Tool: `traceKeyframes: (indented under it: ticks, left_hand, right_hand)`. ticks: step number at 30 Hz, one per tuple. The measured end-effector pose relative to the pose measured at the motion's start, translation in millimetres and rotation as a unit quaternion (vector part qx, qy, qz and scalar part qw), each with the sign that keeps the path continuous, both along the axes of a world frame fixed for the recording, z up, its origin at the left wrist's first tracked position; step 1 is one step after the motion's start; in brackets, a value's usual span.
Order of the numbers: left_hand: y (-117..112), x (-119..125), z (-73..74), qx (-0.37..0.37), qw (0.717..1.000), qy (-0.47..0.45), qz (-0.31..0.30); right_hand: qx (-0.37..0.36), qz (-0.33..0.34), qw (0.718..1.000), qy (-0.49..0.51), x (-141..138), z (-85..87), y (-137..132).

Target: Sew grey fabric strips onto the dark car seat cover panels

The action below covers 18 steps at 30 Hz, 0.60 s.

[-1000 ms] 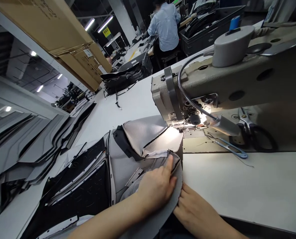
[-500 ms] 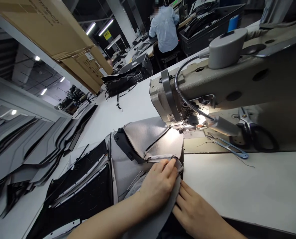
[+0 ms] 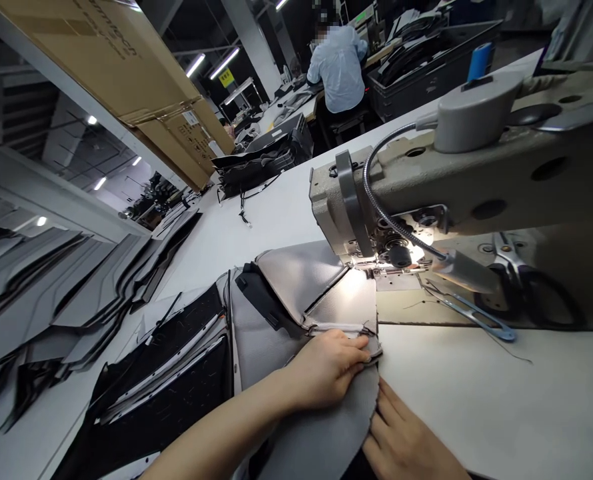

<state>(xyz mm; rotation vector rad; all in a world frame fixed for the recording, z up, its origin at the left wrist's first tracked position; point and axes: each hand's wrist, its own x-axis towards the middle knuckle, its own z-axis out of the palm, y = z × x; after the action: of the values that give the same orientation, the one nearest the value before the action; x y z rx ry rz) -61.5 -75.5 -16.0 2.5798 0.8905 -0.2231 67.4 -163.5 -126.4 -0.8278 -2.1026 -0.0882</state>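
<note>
A grey fabric cover [image 3: 329, 277] with dark seams lies under the lit needle area of the sewing machine [image 3: 441, 173]. My left hand [image 3: 326, 367] is closed on the cover's folded seam, just in front of the machine head, its fingertips pressed near the right corner. Lower right, my right hand [image 3: 401, 433] grips the curved right edge of the same cover; some of its fingers are hidden beneath the fabric. Black panels [image 3: 176, 387] with white strips, joined to the cover's left side, spread over the table.
Blue-handled thread snips [image 3: 476, 313] and black-handled scissors [image 3: 511, 267] lie by the machine base. Stacked grey panels [image 3: 41, 287] fill the left side. A cardboard box [image 3: 106, 73] stands at upper left. Another person [image 3: 339, 70] sits beyond the white table [image 3: 286, 200], near dark crates.
My left hand has flattened over the seam, and more of the grey fabric below it shows. The whole view has shifted slightly, with things appearing further right and lower.
</note>
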Motion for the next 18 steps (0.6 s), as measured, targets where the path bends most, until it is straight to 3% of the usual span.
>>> traceKeyframes:
  ticks: [7,12,18]
  left_hand:
    - [21.6,13.4,-5.9,0.019,1.000,0.007,0.019]
    - [38.1,22.0,-5.9,0.044,0.998,0.030,0.022]
    - [60.3,31.1,-7.7,0.061,0.997,0.042,0.027]
  right_hand:
    - [-0.005,0.063,0.994,-0.084,20.1,10.9,26.2]
    - [-0.031,0.110,0.987,-0.109,31.8,6.2,46.8]
    - [-0.002,0.098,0.984,-0.147,43.4,9.1,72.3]
